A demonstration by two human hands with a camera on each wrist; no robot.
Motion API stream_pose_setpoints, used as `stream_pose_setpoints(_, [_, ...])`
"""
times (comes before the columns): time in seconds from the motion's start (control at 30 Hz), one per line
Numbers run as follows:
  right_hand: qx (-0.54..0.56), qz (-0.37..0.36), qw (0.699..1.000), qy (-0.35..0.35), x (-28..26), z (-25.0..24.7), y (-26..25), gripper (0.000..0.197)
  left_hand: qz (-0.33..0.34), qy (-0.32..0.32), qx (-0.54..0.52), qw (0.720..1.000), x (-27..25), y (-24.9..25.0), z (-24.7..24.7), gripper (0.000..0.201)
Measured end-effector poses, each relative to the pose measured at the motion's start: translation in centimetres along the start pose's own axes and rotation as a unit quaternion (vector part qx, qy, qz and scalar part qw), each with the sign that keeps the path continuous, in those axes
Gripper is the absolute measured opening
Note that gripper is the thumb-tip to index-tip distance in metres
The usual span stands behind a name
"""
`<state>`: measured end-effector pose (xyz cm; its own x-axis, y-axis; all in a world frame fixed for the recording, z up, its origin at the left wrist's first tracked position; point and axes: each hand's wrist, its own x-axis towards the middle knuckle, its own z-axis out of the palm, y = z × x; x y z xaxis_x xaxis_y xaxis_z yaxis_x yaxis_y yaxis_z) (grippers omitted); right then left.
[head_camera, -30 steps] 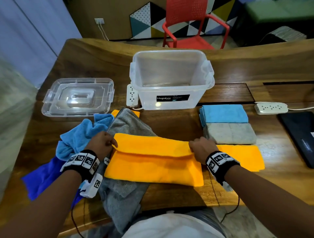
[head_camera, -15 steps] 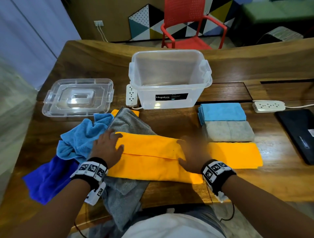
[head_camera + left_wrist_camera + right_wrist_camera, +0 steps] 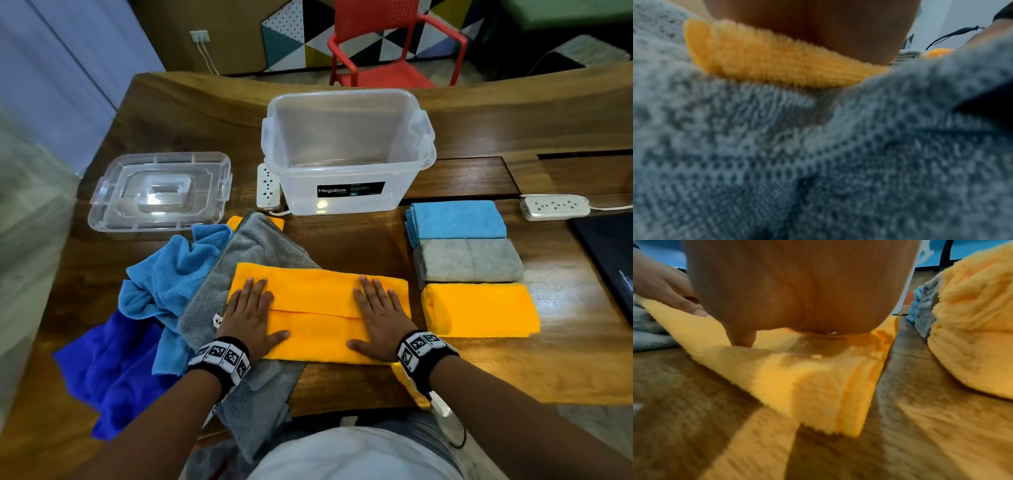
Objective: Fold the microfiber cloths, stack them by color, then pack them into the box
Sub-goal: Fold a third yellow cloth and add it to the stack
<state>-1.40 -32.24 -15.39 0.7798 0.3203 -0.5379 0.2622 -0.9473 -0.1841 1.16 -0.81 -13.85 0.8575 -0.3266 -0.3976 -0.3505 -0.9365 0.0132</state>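
Note:
A half-folded orange cloth lies in front of me, partly on a loose grey cloth. My left hand presses flat on its left end and my right hand lies flat on its right end, fingers straight. The wrist views show each palm down on orange cloth. To the right lie folded light blue, grey and orange cloths in a row. The clear box stands behind with nothing inside.
Unfolded light blue and dark blue cloths are heaped at the left. The box lid lies at back left. Power strips flank the box; a dark laptop sits at the right edge.
Both hands let go of the folded-over edge, uncurled and now lie flat on the orange cloth. The fold's edge now runs across the middle of the cloth.

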Motion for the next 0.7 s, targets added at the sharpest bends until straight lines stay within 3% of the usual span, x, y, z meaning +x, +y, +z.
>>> stream_pose_setpoints(0.13, [0.006,-0.048,0.999,0.009,-0.6,-0.1,0.0,0.088,0.000,-0.016,0.008,1.000,-0.3,-0.1,1.0,0.098])
stream_pose_setpoints(0.3, [-0.021,-0.020,0.999,-0.041,0.1,0.3,2.1,0.101,-0.003,-0.009,-0.010,1.000,-0.4,-1.1,1.4,0.102])
stream_pose_setpoints(0.4, [-0.004,0.005,0.999,-0.039,0.7,-0.1,2.2,0.095,-0.004,-0.035,0.005,0.999,0.0,-1.0,0.9,0.105])
stream_pose_setpoints(0.47, [0.016,0.014,1.000,-0.019,0.7,-0.4,1.5,0.082,-0.017,-0.053,0.018,0.998,0.4,-0.7,0.5,0.107])
stream_pose_setpoints(0.53, [0.036,0.019,0.998,0.046,0.3,-1.0,1.1,0.064,-0.023,-0.042,0.024,0.999,0.5,-0.2,0.1,0.106])
stream_pose_setpoints(0.6, [0.028,0.024,0.994,0.103,-0.2,-1.6,1.1,0.052,-0.009,0.016,0.025,1.000,0.4,0.4,-0.6,0.086])
stream_pose_setpoints(0.7, [-0.012,0.032,0.994,0.107,-0.5,-1.8,1.7,0.040,0.021,0.097,-0.006,0.995,0.8,1.1,-1.6,0.041])
